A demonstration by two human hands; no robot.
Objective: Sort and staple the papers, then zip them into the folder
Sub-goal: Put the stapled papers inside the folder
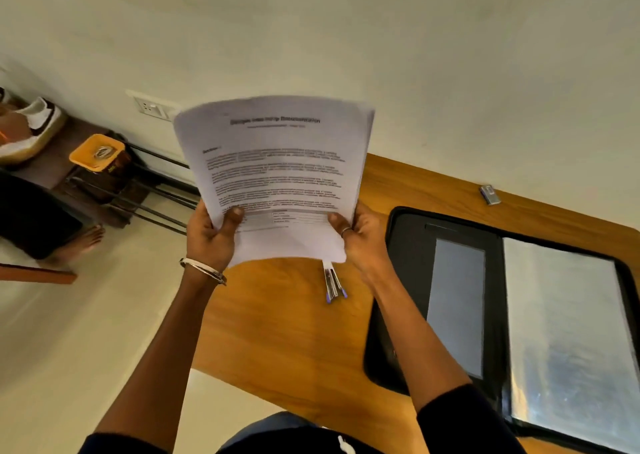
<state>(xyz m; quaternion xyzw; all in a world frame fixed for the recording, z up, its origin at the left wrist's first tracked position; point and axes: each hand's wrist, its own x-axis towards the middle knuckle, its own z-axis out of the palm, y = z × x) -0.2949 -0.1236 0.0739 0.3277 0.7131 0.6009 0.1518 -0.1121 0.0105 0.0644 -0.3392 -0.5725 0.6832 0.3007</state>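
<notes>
A stack of printed white papers point(277, 162) is held upright in the air above the left end of the wooden table point(287, 332). My left hand point(211, 238) grips its lower left edge, thumb on the front page. My right hand point(360, 238) grips the lower right edge, thumb on the page. A black zip folder point(405, 280) lies open on the table to the right, with clear plastic sleeves inside. A small silver stapler point(490, 194) lies near the table's far edge by the wall.
Two pens point(333, 285) lie on the table just below the papers. To the left, on the floor, stand a low rack with a yellow-lidded container point(97, 150) and shoes point(31, 131). Another person's bare foot point(78, 242) rests there.
</notes>
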